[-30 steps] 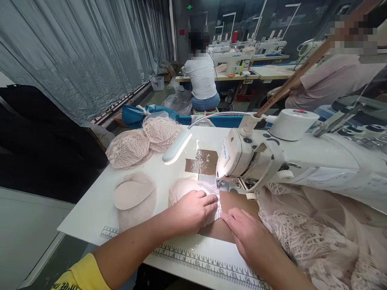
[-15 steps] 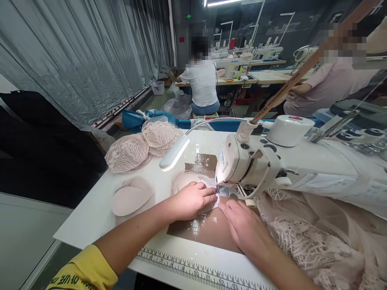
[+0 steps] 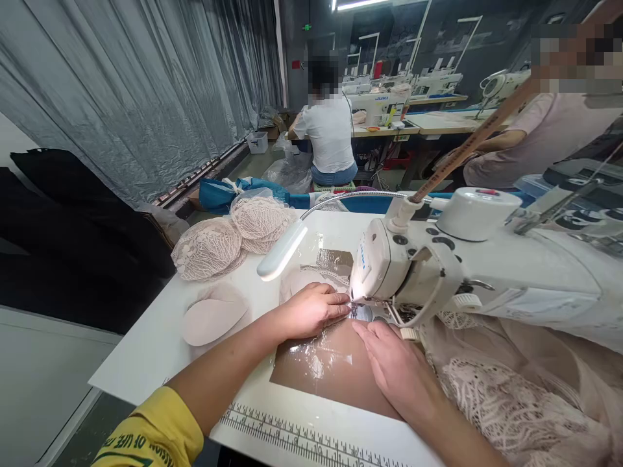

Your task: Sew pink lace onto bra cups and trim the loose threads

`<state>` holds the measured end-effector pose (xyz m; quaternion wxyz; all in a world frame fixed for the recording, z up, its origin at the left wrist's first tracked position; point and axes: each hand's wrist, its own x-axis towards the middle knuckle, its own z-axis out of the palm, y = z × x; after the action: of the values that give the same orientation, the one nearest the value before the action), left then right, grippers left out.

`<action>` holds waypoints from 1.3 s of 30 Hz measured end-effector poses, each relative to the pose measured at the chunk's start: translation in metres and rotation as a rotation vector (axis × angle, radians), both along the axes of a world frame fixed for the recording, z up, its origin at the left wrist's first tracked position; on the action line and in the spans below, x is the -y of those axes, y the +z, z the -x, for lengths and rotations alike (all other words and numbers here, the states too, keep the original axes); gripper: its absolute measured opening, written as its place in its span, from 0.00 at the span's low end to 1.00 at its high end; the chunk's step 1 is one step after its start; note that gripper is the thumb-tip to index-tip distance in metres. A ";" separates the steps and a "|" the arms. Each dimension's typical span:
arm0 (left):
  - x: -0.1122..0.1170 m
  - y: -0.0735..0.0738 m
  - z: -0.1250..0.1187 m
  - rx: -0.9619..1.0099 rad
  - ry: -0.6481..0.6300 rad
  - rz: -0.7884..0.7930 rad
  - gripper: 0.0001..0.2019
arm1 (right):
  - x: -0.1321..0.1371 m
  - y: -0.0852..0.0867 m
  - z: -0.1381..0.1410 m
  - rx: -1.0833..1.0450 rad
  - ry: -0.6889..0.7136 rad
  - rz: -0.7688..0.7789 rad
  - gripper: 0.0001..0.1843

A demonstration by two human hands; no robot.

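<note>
My left hand (image 3: 311, 310) lies flat on a pale lace-edged cup piece (image 3: 311, 279), fingers stretched toward the needle of the white sewing machine (image 3: 413, 269). My right hand (image 3: 392, 360) rests flat on the brown taped patch (image 3: 331, 370) just in front of the presser foot, fingers out and together. Most of the piece is hidden under my left hand and the machine head. A white lamp bar (image 3: 282, 251) on a bendy neck hangs over the piece.
Stacked lace cups (image 3: 233, 237) sit at the table's far left, with plain foam pads (image 3: 211, 318) nearer me. A heap of lace fabric (image 3: 511, 395) fills the right. A ruler strip (image 3: 302, 434) runs along the front edge. Two people sit at machines beyond.
Both hands have slid forward toward the needle, pushing the lace piece farther under the machine head. More of the brown patch now shows behind them.
</note>
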<state>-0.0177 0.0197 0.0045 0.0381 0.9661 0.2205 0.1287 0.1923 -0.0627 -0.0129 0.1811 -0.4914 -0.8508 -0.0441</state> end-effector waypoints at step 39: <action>0.038 0.018 -0.009 -0.100 0.164 0.140 0.23 | 0.005 0.004 0.000 -0.140 0.045 0.035 0.17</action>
<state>-0.0090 -0.0178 0.0226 0.0837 0.9449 0.3091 0.0675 0.1921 -0.0679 -0.0094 0.2323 -0.4769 -0.8476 0.0093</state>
